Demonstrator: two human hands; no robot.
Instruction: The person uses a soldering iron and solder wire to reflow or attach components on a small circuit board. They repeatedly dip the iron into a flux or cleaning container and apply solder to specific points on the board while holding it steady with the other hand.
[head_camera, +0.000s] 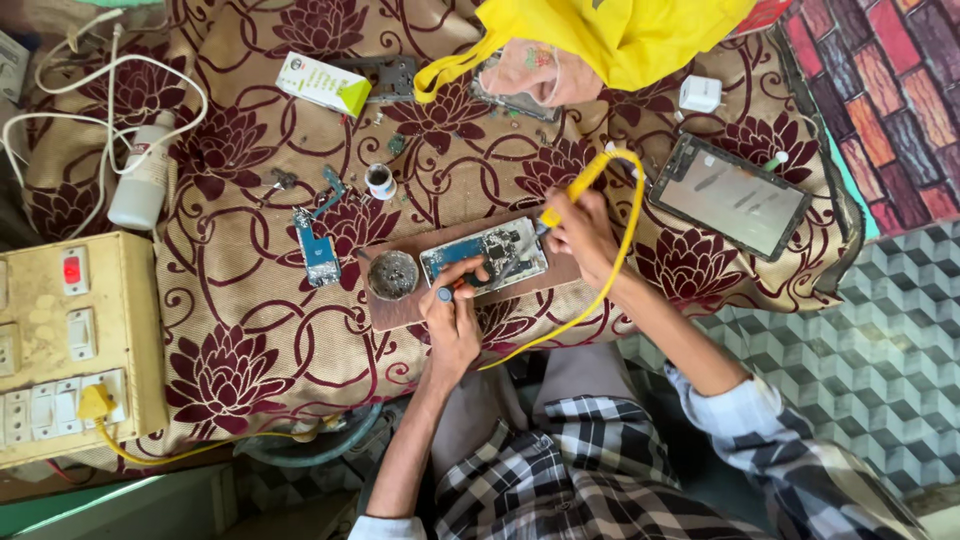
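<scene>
Circuit board (487, 254) near white-green box (323, 84)

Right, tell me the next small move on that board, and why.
Probably bring the iron's tip straight down onto the board and hold it steady. The right hand grips the yellow iron with its tip right at the board's edge, and the left hand already braces the board on the wooden block with a small tool. Whether the tip touches cannot be told.

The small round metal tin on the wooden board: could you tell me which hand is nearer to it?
Left. The left hand lies just beside the tin; the right hand is beyond the circuit board.
</scene>
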